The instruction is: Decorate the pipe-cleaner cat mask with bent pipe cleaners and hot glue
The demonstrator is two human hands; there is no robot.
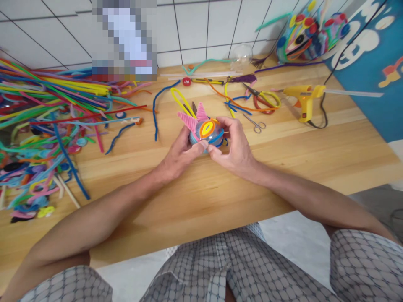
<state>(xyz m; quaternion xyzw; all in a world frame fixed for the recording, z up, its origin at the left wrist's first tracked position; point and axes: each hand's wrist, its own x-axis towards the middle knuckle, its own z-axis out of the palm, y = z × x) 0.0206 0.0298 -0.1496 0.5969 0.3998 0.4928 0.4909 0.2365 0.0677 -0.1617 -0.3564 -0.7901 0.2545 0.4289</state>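
Between my two hands is a clear plastic ball (215, 139) decorated with pipe cleaners. Pink ridged ear-like points (189, 121) rise from its left and top, and an orange and yellow oval (207, 129) sits on its front. A blue pipe cleaner runs along the ball's lower right side. My left hand (181, 155) is closed around the left side, thumb on the front. My right hand (233, 147) grips the right side, with its thumb low and index finger on top. Just behind the ball lies a yellow pipe cleaner loop (182, 102).
A big pile of pipe cleaners (63, 90) and small craft bits covers the left. A yellow glue gun (304, 100) with a cord stands at right. Scissors (266, 97), small metal scissors (256, 124) and a utility knife (208, 81) lie behind. A decorated figure (299, 40) stands back right.
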